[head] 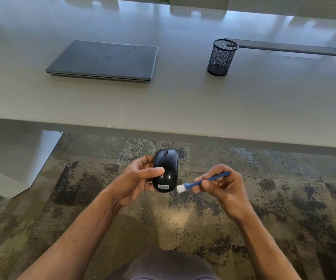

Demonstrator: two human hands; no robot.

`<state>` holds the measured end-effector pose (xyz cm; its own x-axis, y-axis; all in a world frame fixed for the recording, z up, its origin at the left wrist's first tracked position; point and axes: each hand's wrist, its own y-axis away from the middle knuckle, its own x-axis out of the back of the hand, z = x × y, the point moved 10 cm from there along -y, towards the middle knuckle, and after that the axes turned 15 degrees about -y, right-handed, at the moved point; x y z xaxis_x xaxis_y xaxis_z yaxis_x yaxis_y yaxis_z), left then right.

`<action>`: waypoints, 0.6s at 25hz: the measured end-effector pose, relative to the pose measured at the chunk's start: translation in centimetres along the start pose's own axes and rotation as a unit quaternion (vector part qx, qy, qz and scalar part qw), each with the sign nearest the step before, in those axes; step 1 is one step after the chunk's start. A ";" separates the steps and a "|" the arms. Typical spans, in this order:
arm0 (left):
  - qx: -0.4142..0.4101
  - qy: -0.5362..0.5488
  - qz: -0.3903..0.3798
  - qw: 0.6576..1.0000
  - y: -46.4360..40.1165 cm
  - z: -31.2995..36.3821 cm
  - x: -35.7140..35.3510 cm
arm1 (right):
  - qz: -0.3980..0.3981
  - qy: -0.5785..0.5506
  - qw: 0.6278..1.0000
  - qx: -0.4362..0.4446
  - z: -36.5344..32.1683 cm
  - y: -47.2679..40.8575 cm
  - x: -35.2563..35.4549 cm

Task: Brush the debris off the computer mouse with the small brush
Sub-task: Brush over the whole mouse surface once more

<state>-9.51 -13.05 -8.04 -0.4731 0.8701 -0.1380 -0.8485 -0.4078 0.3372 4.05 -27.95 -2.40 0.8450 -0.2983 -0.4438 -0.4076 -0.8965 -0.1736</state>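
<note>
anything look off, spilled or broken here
Nothing stands out. The mouse looks intact in the left hand, the brush sits in the right hand, and the laptop lies closed on the table.

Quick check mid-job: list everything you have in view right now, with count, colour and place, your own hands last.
laptop: 1, grey, shut, on table, far left
mesh pen cup: 1, black, upright on table, right of laptop
table: 1, pale grey, across upper view
cable slot: 1, dark, in tabletop, far right
carpet: mottled brown and black, below
computer mouse: 1, black, held above carpet
small brush: 1, blue handle, white bristles beside mouse's near end
left hand: holds mouse
right hand: holds brush
</note>
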 end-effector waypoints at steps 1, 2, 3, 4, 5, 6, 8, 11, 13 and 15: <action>-0.001 0.000 -0.001 1.000 0.1 0.1 -0.1 | 0.008 0.000 1.000 0.007 0.1 -0.1 0.0; -0.002 -0.003 -0.003 1.000 0.1 0.2 -0.1 | 0.020 0.004 1.000 0.015 0.2 -0.5 0.0; -0.002 -0.007 -0.003 1.000 0.2 0.3 -0.2 | 0.034 0.014 0.999 0.023 0.1 -1.0 0.1; -0.002 -0.013 -0.004 1.000 0.2 0.3 -0.3 | 0.050 0.025 0.998 0.030 -0.1 -1.6 0.4; -0.002 -0.019 -0.004 1.000 0.2 0.2 -0.4 | 0.069 0.034 0.996 0.037 -0.2 -2.1 0.8; -0.002 -0.022 -0.005 1.000 0.2 0.2 -0.6 | 0.089 0.040 0.994 0.045 -0.4 -2.7 1.3; -0.005 -0.018 -0.009 1.000 0.3 0.1 -1.0 | 0.132 0.051 0.988 0.056 -0.6 -3.5 2.3; -0.010 -0.015 -0.018 1.000 0.4 0.0 -1.4 | 0.188 0.091 0.977 0.052 -0.5 -4.0 3.6; -0.009 -0.017 -0.011 1.000 0.3 -0.1 -1.2 | 0.192 0.075 0.977 0.054 -0.6 -3.7 4.0; -0.007 -0.031 0.009 0.999 0.2 -0.3 -0.5 | 0.150 0.031 0.986 0.061 -1.1 -2.9 3.5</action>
<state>-9.49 -13.61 -8.15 -0.4738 0.8776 -0.0738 -0.8429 -0.4276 0.3265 8.56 -26.71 -2.45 0.6978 -0.5677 -0.4368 -0.6784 -0.7195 -0.1486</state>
